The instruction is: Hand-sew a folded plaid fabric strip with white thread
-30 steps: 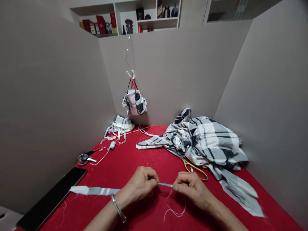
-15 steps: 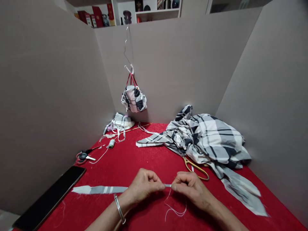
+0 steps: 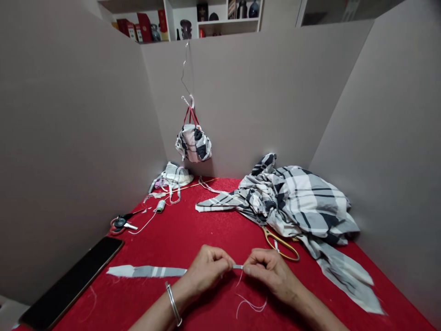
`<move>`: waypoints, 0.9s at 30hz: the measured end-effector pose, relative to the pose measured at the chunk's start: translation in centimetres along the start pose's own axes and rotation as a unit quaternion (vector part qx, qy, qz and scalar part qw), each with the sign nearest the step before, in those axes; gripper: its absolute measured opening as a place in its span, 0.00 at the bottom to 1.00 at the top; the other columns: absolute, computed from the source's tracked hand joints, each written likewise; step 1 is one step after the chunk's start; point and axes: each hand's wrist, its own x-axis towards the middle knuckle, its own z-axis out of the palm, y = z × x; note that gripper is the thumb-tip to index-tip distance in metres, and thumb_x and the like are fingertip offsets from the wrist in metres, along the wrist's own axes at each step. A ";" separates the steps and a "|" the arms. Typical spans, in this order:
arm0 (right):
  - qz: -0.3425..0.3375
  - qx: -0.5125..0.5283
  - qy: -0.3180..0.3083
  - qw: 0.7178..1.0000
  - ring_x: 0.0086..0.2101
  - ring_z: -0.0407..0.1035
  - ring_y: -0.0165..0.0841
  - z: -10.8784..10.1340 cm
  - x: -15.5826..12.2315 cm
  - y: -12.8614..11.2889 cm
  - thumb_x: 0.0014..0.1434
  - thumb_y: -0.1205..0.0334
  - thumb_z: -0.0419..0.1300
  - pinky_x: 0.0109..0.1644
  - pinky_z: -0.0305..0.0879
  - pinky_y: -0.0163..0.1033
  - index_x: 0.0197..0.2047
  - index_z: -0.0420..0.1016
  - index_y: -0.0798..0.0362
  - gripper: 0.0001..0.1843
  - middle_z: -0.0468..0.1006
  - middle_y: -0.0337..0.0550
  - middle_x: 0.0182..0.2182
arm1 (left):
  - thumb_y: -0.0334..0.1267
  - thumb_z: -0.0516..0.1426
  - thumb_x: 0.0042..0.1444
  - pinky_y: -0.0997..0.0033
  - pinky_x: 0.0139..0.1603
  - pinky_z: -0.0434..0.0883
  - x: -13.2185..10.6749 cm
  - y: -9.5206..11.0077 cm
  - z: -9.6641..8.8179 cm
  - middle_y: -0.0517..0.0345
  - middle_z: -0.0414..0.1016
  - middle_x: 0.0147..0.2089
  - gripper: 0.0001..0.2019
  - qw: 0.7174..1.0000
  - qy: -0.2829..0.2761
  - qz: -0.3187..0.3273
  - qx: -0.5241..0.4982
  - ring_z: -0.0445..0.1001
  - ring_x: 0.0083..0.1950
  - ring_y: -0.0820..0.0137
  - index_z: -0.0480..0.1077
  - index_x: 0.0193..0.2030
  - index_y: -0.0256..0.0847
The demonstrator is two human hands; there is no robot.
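The fabric strip (image 3: 146, 271) is pinched at its narrow end between the left hand (image 3: 206, 271) and the right hand (image 3: 270, 271), clenched fingertip to fingertip at lower centre. Its wider tail is laid out toward the left of the frame on the red tabletop (image 3: 82, 294). A loose thread (image 3: 251, 305) is seen hanging below the grip. Fine work on the strip's narrow end appears to be in hand, and a firm pinch is called for there. Gold scissors (image 3: 279, 243) are seen just beyond the right hand, beneath the plaid cloth (image 3: 303, 202). At upper centre, a plaid pouch (image 3: 193, 142) is hung by red straps; its contents cannot be seen. Boxes (image 3: 143, 27) and a vase (image 3: 186, 28) are held on a shelf (image 3: 227, 27) at the top.
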 end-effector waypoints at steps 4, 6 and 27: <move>0.007 0.004 -0.001 1.000 0.21 0.56 0.27 0.1 -0.1 0.3 0.50 0.58 0.57 0.25 0.50 0.32 0.20 0.70 0.57 0.13 0.64 0.35 0.17 | 0.46 0.54 0.48 0.81 0.12 0.45 0.2 -0.5 -0.5 0.70 0.57 0.12 0.12 0.996 0.001 0.025 -0.088 0.48 0.11 0.82 0.64 0.26 0.38; 0.008 0.008 -0.003 1.000 0.21 0.55 0.27 0.1 -0.1 0.4 0.51 0.57 0.57 0.25 0.50 0.32 0.21 0.70 0.57 0.13 0.63 0.35 0.18 | 0.49 0.55 0.50 0.82 0.11 0.47 0.5 -1.0 -0.6 0.71 0.57 0.11 0.15 0.993 0.007 0.046 -0.106 0.48 0.10 0.82 0.61 0.27 0.38; -0.010 -0.007 -0.006 1.000 0.23 0.58 0.29 0.2 0.1 0.4 0.53 0.56 0.56 0.27 0.52 0.34 0.22 0.71 0.56 0.14 0.65 0.36 0.19 | 0.46 0.63 0.40 0.77 0.18 0.46 0.2 -0.9 -0.2 0.64 0.62 0.15 0.17 0.999 -0.006 0.043 0.002 0.50 0.17 0.81 0.76 0.26 0.30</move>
